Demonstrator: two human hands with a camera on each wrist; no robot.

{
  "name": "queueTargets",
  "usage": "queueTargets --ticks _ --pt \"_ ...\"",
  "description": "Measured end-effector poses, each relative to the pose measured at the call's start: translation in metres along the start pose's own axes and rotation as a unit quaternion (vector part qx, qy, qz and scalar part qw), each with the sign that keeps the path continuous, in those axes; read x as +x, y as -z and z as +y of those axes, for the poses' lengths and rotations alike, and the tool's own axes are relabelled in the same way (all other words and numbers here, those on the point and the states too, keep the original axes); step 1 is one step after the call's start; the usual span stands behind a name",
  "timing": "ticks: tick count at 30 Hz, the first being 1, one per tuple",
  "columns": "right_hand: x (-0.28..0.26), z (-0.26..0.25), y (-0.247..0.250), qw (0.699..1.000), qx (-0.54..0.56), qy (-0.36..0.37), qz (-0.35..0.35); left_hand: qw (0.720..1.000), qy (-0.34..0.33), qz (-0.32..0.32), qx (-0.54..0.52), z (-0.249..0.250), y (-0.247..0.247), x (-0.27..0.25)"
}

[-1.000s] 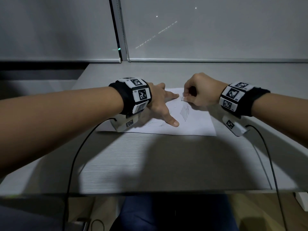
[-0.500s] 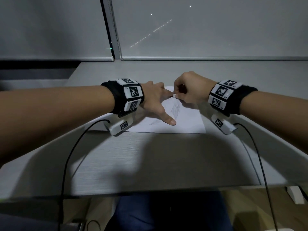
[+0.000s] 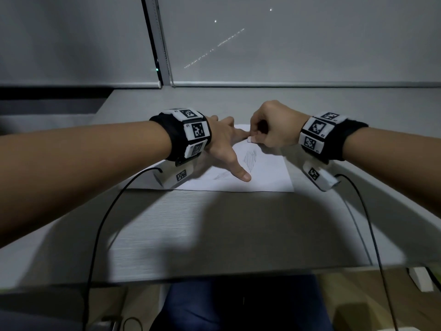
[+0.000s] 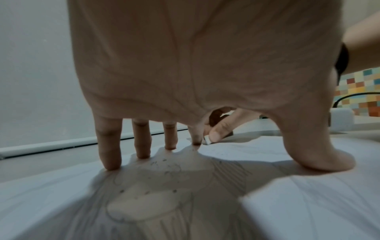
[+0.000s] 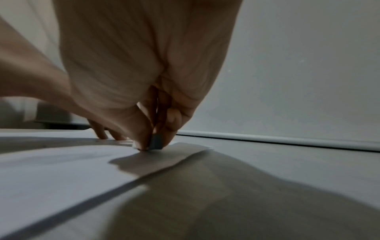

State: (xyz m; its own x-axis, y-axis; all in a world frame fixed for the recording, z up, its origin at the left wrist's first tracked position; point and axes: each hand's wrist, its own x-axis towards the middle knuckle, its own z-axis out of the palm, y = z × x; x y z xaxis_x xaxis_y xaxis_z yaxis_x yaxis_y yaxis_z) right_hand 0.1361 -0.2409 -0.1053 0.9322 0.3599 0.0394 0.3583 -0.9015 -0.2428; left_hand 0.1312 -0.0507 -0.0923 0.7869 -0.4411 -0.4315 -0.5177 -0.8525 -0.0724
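On a grey wood-grain desk (image 3: 214,235) lies a white sheet of paper (image 3: 269,173) with faint pencil shading (image 3: 250,157). The left hand (image 3: 222,144), fingers spread straight, presses it flat. At its far edge the right hand (image 3: 274,125) pinches a small white eraser (image 3: 249,139) onto the paper. Short, light strokes should avoid creasing. No writing is legible.

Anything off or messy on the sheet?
Nothing damaged. Small dark crumbs lie scattered on the paper under the spread left hand, likely rubbings from the eraser that the right hand pinches. No tear shows in the paper.
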Motion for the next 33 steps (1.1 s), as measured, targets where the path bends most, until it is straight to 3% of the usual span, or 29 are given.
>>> queueTargets --ticks 3,7,14,20,25,33 --pt "-0.005 -0.005 -0.002 1.0 -0.008 0.012 -0.002 1.0 -0.001 -0.003 0.01 0.001 0.0 0.001" --pt "-0.022 -0.013 0.002 0.997 0.019 0.054 -0.06 1.0 -0.001 -0.003 0.015 0.003 0.001 0.001" --pt "-0.006 -0.003 0.002 1.0 -0.017 0.017 -0.019 1.0 0.006 -0.003 0.012 0.005 0.001 0.002" --pt "-0.027 -0.009 0.005 0.997 0.009 0.03 -0.071 1.0 0.014 -0.007 0.012 0.006 0.0 0.003" --pt "-0.009 -0.003 0.006 1.0 -0.019 0.003 -0.023 1.0 0.011 -0.003 0.016 0.007 -0.001 0.004" --pt "-0.034 -0.013 0.002 0.997 0.01 0.046 -0.062 1.0 0.017 -0.019 0.008 0.008 0.0 0.0"
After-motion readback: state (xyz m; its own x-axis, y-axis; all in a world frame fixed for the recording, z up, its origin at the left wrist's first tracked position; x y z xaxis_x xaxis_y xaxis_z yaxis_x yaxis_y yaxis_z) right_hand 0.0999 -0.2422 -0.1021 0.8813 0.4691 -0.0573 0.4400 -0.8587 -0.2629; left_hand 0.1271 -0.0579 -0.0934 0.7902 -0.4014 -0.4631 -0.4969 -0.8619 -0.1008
